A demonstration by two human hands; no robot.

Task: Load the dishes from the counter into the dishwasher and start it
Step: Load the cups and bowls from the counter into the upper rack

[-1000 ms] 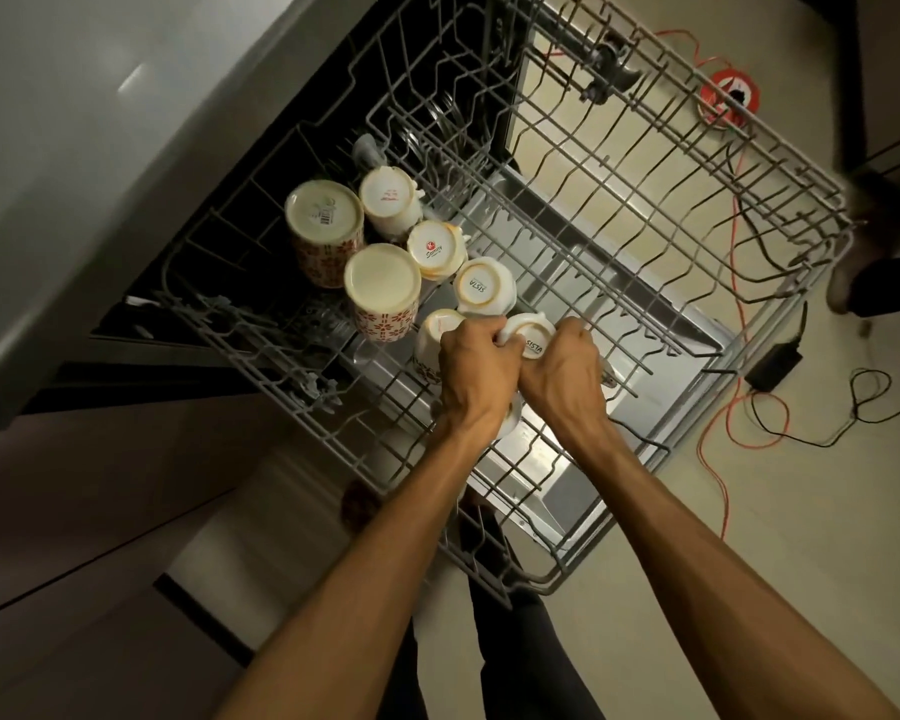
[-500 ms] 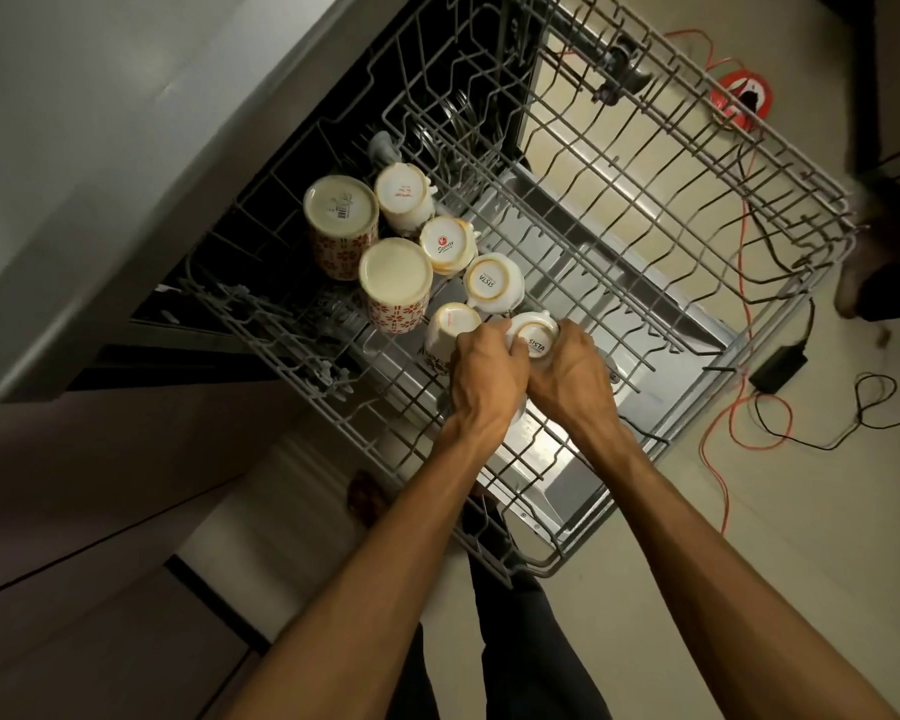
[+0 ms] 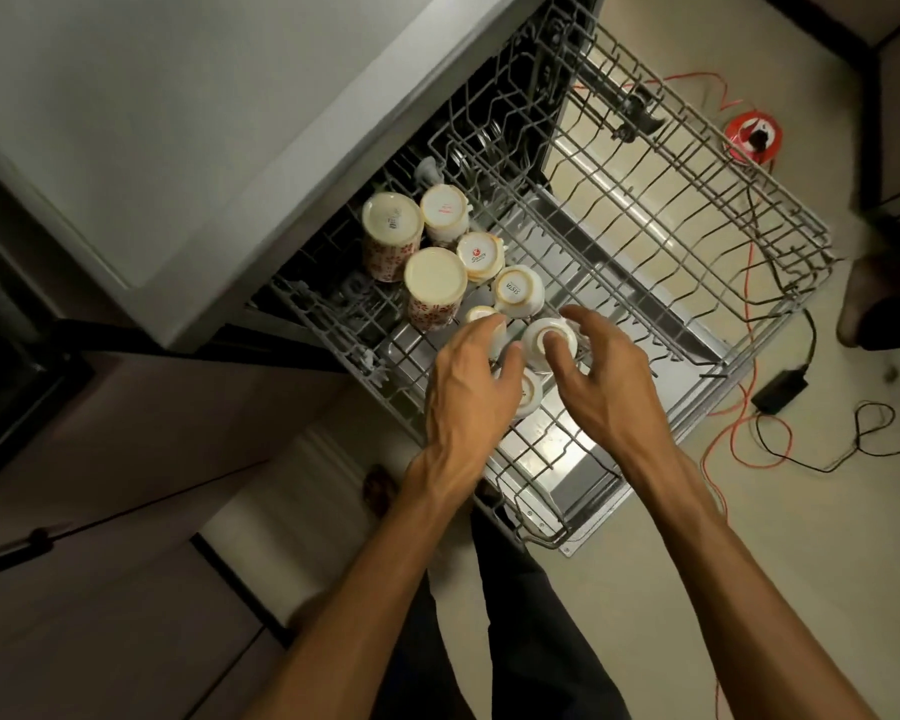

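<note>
The dishwasher's upper wire rack [image 3: 707, 236] is pulled out over the open door [image 3: 593, 470]. Several white cups stand upside down in its left part, with two taller red-patterned mugs [image 3: 432, 288] behind them. My left hand [image 3: 468, 387] hovers with relaxed fingers over a small cup [image 3: 481, 317] and partly hides another cup [image 3: 528, 392]. My right hand [image 3: 604, 376] is spread open beside an upturned white cup [image 3: 549, 343], fingertips at its base, gripping nothing.
The grey counter edge [image 3: 230, 148] overhangs on the left. The right half of the rack holds nothing. On the floor lie a red cable reel [image 3: 752, 135], orange cord and a black adapter [image 3: 780, 389]. My legs stand below the door.
Both hands have let go of the cups they were gripping and drawn back slightly, fingers now spread. The cups stay upside down in the rack.
</note>
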